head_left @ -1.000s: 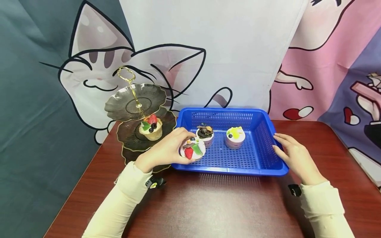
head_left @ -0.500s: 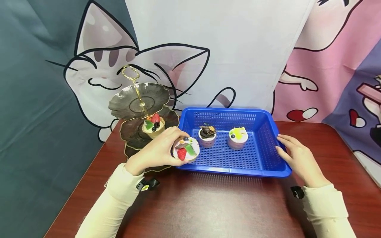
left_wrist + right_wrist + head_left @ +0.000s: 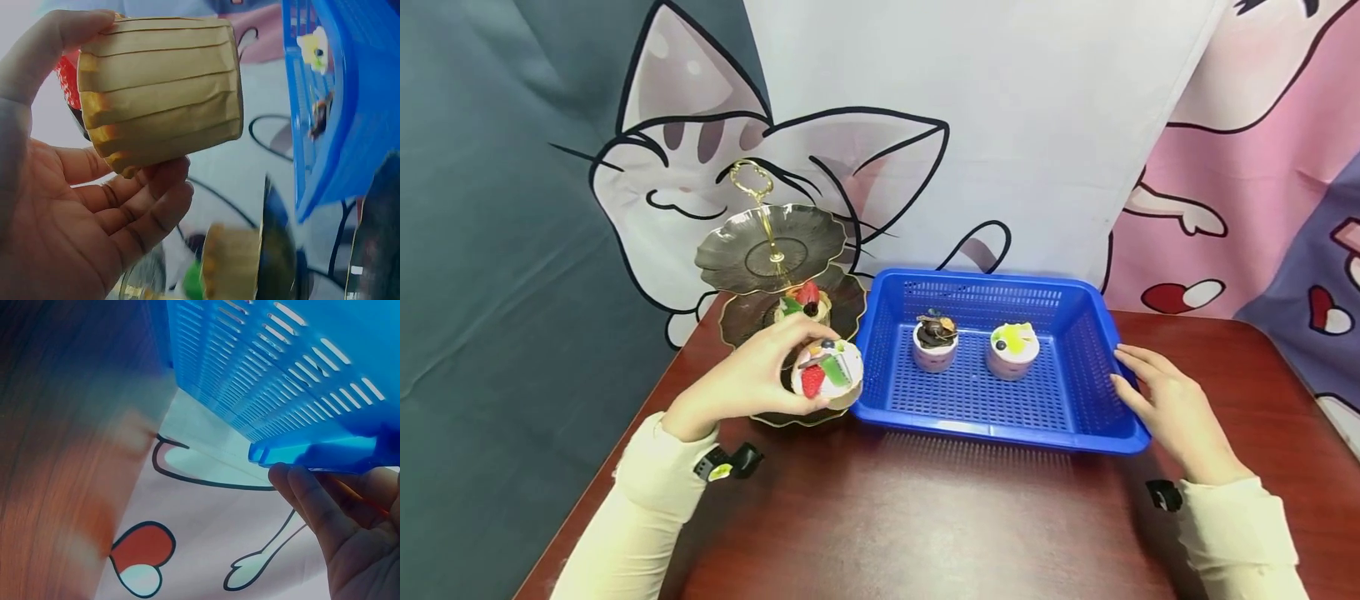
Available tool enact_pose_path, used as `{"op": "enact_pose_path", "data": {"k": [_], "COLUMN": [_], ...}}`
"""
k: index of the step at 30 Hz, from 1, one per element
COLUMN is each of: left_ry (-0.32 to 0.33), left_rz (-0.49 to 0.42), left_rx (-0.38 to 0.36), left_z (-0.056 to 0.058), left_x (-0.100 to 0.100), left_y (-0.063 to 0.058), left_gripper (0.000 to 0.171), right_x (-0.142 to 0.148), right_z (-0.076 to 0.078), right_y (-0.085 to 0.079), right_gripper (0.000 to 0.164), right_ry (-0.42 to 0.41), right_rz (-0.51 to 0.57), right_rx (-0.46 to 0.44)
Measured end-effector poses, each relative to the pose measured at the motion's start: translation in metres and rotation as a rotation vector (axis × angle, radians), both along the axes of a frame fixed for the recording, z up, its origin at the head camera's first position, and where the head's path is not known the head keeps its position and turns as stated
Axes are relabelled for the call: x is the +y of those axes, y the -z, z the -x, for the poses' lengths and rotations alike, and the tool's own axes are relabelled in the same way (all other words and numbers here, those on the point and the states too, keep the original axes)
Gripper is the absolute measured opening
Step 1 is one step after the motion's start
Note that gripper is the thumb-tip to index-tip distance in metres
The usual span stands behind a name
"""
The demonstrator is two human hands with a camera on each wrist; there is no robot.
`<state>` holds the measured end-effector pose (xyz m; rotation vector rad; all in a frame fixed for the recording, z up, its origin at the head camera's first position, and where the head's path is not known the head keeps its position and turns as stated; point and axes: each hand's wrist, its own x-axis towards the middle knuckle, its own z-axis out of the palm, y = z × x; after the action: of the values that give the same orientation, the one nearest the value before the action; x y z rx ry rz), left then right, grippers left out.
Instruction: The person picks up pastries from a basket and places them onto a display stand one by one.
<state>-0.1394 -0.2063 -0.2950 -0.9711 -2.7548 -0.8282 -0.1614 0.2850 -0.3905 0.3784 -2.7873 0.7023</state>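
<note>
Left hand [image 3: 733,379]: pinching a fruit-topped cupcake [image 3: 833,375] by its sides; best carried level with light, even pressure, topping untouched. Behind the grip: tiered stand [image 3: 726,258], second cupcake [image 3: 807,305] on it. Rightward: blue basket [image 3: 992,432], chocolate cup [image 3: 936,348] and yellow-topped cup [image 3: 1013,352] inside. Farthest: right hand [image 3: 1180,412], fingers on basket rim.

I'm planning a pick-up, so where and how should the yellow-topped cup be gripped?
I'd grip the yellow-topped cup on opposite sides of its round wall, just under the topping, coming from above. It stands upright, apart from the chocolate-topped cup, and the walls of the blue basket would likely hinder a low approach. The topping sticks up unevenly, so better avoid it.
</note>
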Motion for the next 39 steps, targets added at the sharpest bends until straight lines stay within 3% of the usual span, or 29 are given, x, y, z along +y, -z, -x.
{"op": "enact_pose_path", "data": {"k": [9, 15, 22, 27, 32, 39], "left_ry": [0.020, -0.022, -0.108, -0.179, -0.200, -0.212], "left_rz": [-0.052, -0.070, -0.093, -0.068, -0.057, -0.066], "left_rx": [0.063, 0.097, 0.049, 0.054, 0.049, 0.040], "left_z": [0.011, 0.018, 0.026, 0.039, 0.051, 0.061], "left_x": [-0.025, -0.046, -0.077, -0.091, -0.101, -0.106], "left_y": [-0.005, -0.002, 0.005, 0.008, 0.010, 0.008], "left_gripper": [0.062, 0.058, 0.054, 0.054, 0.066, 0.069], "right_x": [0.015, 0.015, 0.011, 0.008, 0.004, 0.000], "right_z": [-0.010, -0.010, -0.008, -0.005, -0.003, 0.001], "right_y": [0.003, 0.004, 0.006, 0.006, 0.005, 0.004], "right_gripper": [0.049, 0.049, 0.047, 0.049, 0.051, 0.050], "right_ry": [0.048, 0.057, 0.028, 0.021, 0.016, 0.015], "right_rz": [-0.001, -0.002, 0.006, 0.002, -0.007, 0.005], "right_rx": [-0.007, -0.013, 0.013, -0.010, -0.026, -0.011]}}
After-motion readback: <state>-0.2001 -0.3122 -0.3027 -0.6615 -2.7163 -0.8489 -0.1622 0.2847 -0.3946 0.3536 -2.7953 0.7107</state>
